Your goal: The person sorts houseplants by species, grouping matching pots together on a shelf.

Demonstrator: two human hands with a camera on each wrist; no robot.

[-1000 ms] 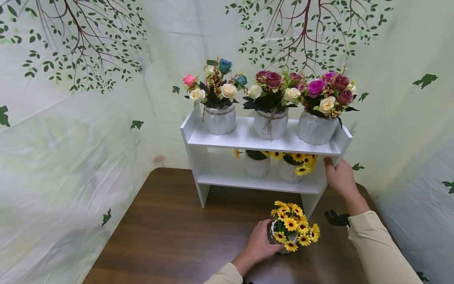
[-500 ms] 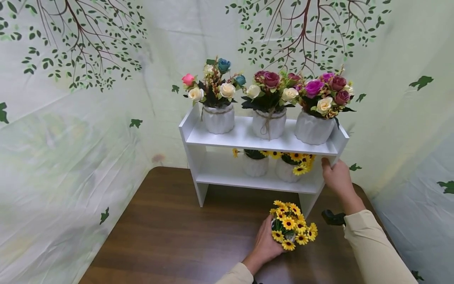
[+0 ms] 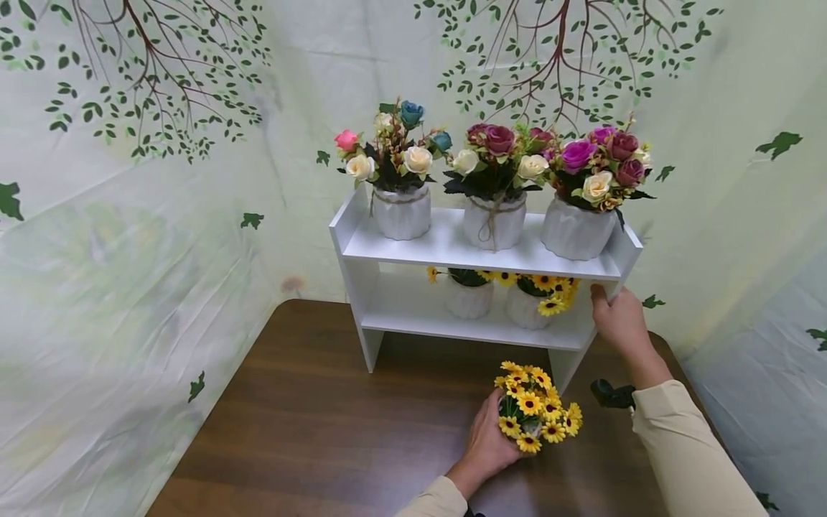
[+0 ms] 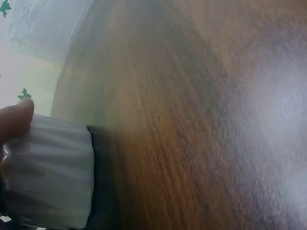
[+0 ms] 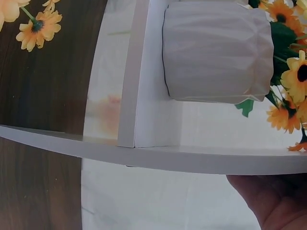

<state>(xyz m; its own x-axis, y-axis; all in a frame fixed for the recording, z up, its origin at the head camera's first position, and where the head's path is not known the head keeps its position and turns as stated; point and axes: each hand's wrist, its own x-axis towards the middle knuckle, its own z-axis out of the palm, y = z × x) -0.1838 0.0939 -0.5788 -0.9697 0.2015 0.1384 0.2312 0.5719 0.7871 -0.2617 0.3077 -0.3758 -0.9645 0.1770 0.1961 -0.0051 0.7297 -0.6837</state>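
My left hand (image 3: 489, 438) grips a small pot of yellow daisy-like flowers (image 3: 530, 404) in front of the white shelf's right leg. In the head view the flowers and hand mostly hide this pot. The left wrist view shows its pale ribbed pot (image 4: 53, 172) with my thumb on it; whether its base touches the table, I cannot tell. My right hand (image 3: 622, 323) holds the right side panel of the white two-tier shelf (image 3: 407, 301), thumb at the inner face, just under the top board. In the right wrist view, part of that hand (image 5: 268, 196) shows beside the panel (image 5: 201, 163).
Three potted rose bouquets stand on the top tier: left (image 3: 402, 215), middle (image 3: 494, 222) and right (image 3: 577, 230). Two pots of yellow flowers, one central (image 3: 469, 300) and one further right (image 3: 526, 309), sit on the lower tier. Leaf-print fabric (image 3: 310, 86) hangs behind the brown table (image 3: 291, 431).
My left hand has shifted slightly right and further around the pot, which is now more hidden beneath its flowers. The right hand keeps its hold on the panel.
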